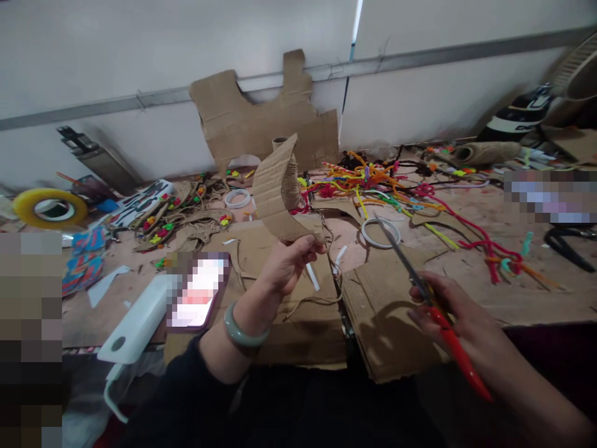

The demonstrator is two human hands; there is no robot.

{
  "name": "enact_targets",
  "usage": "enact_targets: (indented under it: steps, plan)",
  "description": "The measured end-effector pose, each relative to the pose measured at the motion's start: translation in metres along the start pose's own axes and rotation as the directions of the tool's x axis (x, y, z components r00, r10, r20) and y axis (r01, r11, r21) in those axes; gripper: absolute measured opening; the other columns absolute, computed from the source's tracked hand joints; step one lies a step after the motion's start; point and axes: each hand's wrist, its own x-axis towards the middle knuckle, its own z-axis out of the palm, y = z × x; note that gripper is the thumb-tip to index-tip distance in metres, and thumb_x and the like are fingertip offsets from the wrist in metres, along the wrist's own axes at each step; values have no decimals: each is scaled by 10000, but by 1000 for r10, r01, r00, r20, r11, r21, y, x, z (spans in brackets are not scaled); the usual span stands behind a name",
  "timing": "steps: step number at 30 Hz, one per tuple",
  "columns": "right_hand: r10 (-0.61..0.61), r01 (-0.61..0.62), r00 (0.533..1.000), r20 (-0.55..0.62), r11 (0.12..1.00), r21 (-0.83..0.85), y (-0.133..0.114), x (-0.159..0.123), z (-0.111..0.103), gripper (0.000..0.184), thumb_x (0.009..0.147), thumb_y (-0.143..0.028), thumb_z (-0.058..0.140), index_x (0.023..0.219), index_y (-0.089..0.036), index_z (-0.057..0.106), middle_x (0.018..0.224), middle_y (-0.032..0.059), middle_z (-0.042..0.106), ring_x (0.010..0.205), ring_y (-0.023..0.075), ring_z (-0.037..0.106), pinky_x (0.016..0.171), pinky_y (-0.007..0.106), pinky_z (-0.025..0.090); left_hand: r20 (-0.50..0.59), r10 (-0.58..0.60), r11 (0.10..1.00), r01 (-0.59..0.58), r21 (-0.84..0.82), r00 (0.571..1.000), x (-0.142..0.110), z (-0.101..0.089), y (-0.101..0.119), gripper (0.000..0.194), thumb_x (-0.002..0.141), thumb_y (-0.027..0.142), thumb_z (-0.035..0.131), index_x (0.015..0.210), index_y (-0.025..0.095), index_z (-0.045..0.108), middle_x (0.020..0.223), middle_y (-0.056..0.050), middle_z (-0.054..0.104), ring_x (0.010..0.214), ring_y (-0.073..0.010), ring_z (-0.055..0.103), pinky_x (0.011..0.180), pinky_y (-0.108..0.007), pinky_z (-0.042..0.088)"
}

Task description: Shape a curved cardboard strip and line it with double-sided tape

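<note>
My left hand (288, 264) is closed on the lower end of a curved strip of brown cardboard (278, 190), holding it up over the table. A green bangle sits on that wrist. My right hand (445, 311) grips red-handled scissors (431, 305) whose blades point up and left toward a white tape ring (380, 232). Flat cardboard sheets (382, 323) lie on the table under both hands. A spool of twine (291, 180) stands just behind the held strip.
A heap of coloured pipe cleaners (387, 180) spreads across the back right. A large cut cardboard sheet (261, 121) leans on the wall. A phone (198, 289), a white device (140, 320), a yellow tape roll (49, 208) and woven jute pieces (186, 214) lie on the left.
</note>
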Motion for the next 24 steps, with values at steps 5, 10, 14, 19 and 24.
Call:
enact_targets:
  steps: [5, 10, 14, 19, 24]
  plan:
    - [-120, 126, 989, 86, 990, -71, -6, -6, 9, 461, 851, -506, 549, 1222, -233, 564, 1048, 89, 703, 801, 219, 693, 671, 322, 562, 7, -17, 999, 17, -28, 1000, -4, 3, 4, 213, 588, 320, 803, 666, 166, 678, 640, 9, 664, 606, -100, 605, 633, -251, 471]
    - [-202, 210, 975, 97, 973, -90, -20, -1, 19, 441, 876, -510, 521, 1211, -226, 552, 1034, 86, 710, 860, 228, 695, 701, 329, 563, -9, -15, 999, 15, -50, 1000, -7, 4, 6, 212, 562, 286, 817, 642, 170, 660, 683, 18, 670, 614, -91, 606, 605, -233, 465]
    - [-236, 244, 967, 92, 966, -85, -29, 2, 20, 431, 883, -516, 511, 1194, -221, 556, 1029, 92, 711, 847, 222, 696, 685, 315, 560, 14, 2, 997, -1, -80, 1000, -7, 4, 5, 224, 555, 282, 830, 658, 174, 663, 717, 15, 684, 634, -93, 615, 618, -229, 482]
    - [-259, 264, 963, 67, 962, -70, -31, 1, 20, 419, 903, -507, 486, 1211, -227, 537, 1035, 83, 707, 859, 209, 693, 705, 295, 557, 28, 8, 996, -5, -88, 1000, -8, 4, 4, 238, 558, 287, 835, 710, 177, 687, 732, 7, 691, 637, -98, 618, 612, -224, 483]
    - [-275, 277, 961, 35, 955, -109, -30, -1, 20, 445, 898, -546, 475, 1209, -232, 532, 1018, 80, 705, 841, 211, 692, 697, 300, 556, 47, 27, 999, -25, -46, 999, -10, 2, 4, 224, 583, 299, 821, 624, 159, 651, 723, -2, 669, 643, -91, 594, 625, -234, 474]
